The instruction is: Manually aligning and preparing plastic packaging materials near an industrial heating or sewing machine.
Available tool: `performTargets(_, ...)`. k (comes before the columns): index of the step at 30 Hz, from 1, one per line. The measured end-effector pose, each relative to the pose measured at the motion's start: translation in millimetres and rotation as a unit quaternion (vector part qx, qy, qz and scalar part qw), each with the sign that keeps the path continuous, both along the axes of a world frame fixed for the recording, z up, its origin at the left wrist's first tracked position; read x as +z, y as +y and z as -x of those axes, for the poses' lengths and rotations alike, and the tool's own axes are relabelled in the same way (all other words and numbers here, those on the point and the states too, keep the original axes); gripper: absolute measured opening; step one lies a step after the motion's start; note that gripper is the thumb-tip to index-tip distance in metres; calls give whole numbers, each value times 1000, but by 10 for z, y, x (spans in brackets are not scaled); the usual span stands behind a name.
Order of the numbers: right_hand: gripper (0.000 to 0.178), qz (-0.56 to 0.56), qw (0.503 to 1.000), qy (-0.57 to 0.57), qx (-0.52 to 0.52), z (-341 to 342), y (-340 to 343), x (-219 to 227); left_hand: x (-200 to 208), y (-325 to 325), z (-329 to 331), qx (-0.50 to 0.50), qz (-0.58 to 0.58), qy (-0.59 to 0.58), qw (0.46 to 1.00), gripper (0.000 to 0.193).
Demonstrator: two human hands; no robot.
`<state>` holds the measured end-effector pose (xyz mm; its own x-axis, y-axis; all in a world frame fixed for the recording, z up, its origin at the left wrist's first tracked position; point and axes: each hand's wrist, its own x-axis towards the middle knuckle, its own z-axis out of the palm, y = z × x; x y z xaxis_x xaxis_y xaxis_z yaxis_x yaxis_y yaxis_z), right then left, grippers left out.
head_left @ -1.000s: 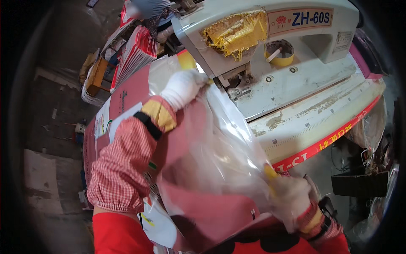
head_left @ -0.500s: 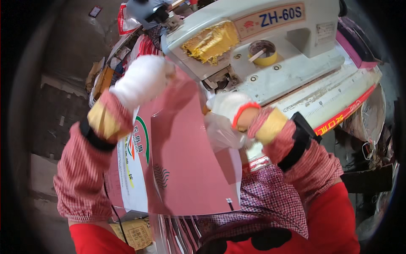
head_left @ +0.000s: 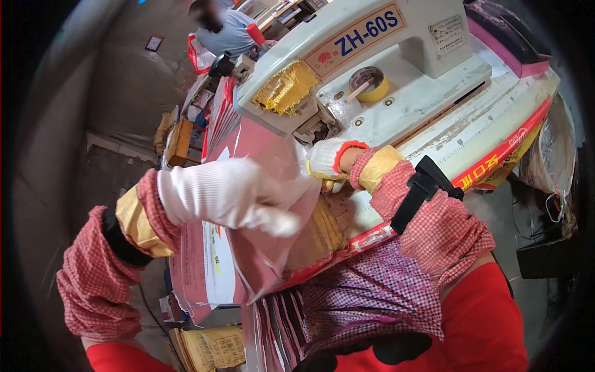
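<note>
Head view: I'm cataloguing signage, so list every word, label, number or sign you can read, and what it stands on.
Wording left uncopied:
Machine, front label: large blue letters and digits, clear, beside a red flower.
Machine, pale plate: dark print, too small.
Red strip: yellow characters, clear; white mark.
Pink-and-white packaging: yellow lettering, too small.
Tan package: dark characters, too small.
Tape roll: inner print, too small.

Ribbed knit gloves [head_left: 214, 192], glossy, seemingly plastic pink sheet [head_left: 259, 254], smooth painted machine [head_left: 415, 96]
</note>
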<state>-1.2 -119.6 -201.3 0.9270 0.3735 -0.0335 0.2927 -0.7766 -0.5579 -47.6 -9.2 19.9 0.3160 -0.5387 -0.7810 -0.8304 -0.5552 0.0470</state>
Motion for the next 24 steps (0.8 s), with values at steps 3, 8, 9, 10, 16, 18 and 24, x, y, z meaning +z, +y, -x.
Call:
performTargets(3,23,85,995,-43,40,95,0,69,90,352,127,-110,-226,-64,966,63)
performTargets(8,22,112,994,4,-4,161,231,172,-277,591,860,-306,-253,14,918,10)
performTargets(9,17,73,997,14,-15,-165,304,-603,-453,495,1020,-367,-200,10,909,10)
performTargets(10,22,149,986,-80,6,-86,412,-785,-552,389,1081,-366,-166,77,912,8)
performTargets(16,15,-73,838,-117,-529,321,1177,-845,-1075,331,1113,-386,134,78,909,10)
performTargets(18,23,-123,896,-99,-415,379,1109,-568,-1060,412,949,-378,161,35,911,13)
performTargets(24,18,-31,900,-104,-423,534,942,-140,-337,106,478,-312,-246,-108,911,11)
